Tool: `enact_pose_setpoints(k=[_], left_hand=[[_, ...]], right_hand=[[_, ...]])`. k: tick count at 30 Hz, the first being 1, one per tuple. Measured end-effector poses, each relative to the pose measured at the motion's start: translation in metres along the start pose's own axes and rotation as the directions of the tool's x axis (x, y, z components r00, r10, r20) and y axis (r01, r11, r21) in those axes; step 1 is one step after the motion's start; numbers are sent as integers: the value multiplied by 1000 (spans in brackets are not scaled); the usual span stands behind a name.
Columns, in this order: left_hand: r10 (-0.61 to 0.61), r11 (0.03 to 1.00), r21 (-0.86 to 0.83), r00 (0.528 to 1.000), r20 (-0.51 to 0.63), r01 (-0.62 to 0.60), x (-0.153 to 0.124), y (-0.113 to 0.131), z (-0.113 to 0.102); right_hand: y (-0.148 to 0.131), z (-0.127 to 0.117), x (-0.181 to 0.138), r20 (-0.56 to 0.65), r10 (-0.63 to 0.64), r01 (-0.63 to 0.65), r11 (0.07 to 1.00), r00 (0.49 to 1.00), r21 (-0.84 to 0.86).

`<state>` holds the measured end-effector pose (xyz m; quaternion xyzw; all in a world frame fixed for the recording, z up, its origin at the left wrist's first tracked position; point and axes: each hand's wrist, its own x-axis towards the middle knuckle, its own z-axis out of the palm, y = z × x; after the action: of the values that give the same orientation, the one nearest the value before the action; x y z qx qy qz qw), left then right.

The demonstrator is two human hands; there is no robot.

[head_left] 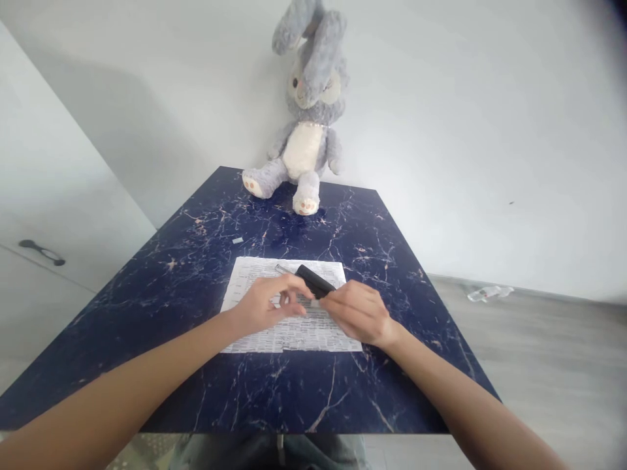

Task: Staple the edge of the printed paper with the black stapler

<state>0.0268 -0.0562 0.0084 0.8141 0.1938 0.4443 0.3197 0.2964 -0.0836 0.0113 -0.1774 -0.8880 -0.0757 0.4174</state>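
A printed sheet [323,336] lies on the dark blue table, its lower edge uneven. On it rests a black oblong object [313,281], its kind unclear, with a thin metallic piece [284,269] at its far left. My left hand [267,303] hovers over the sheet beside the black object, thumb and forefinger curved but apart, with nothing visible between them. Fingertips together, my right hand [360,310] pinches a small pale piece [315,303] just below the black object. The fingers partly hide that piece.
A grey plush rabbit [304,150] sits at the table's far end against the wall. A small pale scrap [238,240] lies on the marbled tabletop [274,398]. At right, a clear plastic item [490,293] is on the floor; a white cabinet [44,196] stands left.
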Motion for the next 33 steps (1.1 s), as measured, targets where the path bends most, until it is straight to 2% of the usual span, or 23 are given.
enact_pose_setpoints(k=[2,4,5,6,8,10,11,15,19,25,28,33], left_hand=[[-88,990,92,978,-189,107,4,-8,-13],[-172,918,267,901,-398,293,8,-24,-32],[-199,839,382,873,-446,387,10,-34,-42],[-227,738,498,862,-453,456,11,-44,-51],[-329,470,696,839,-434,544,11,-66,-67],[-390,378,731,814,-431,568,8,-82,-77],[-412,366,738,810,-417,567,6,-87,-80],[-442,378,762,826,-350,525,0,-91,-84],[-426,368,767,828,-364,526,-1,-83,-85],[-393,421,751,848,-355,509,3,-75,-81],[-361,500,723,873,-327,477,8,-68,-77],[-301,712,582,920,-252,392,15,-58,-60]], right_hand=[[15,-6,-4,-135,187,-198,978,973,-70],[38,-16,-13,-205,411,-440,888,888,-129],[51,-21,-20,-201,504,-536,829,840,-160],[65,-26,-27,-179,569,-596,778,803,-199],[89,-33,-42,-134,678,-683,669,723,-293],[106,-36,-54,-109,745,-724,586,658,-363],[112,-35,-59,-101,764,-734,560,637,-384],[121,-29,-69,-111,798,-750,496,592,-436],[123,-27,-72,-163,820,-770,420,549,-481],[125,-25,-73,-133,820,-761,440,557,-476],[126,-20,-73,-116,816,-759,461,566,-459],[127,-19,-73,-41,800,-718,514,599,-470]])
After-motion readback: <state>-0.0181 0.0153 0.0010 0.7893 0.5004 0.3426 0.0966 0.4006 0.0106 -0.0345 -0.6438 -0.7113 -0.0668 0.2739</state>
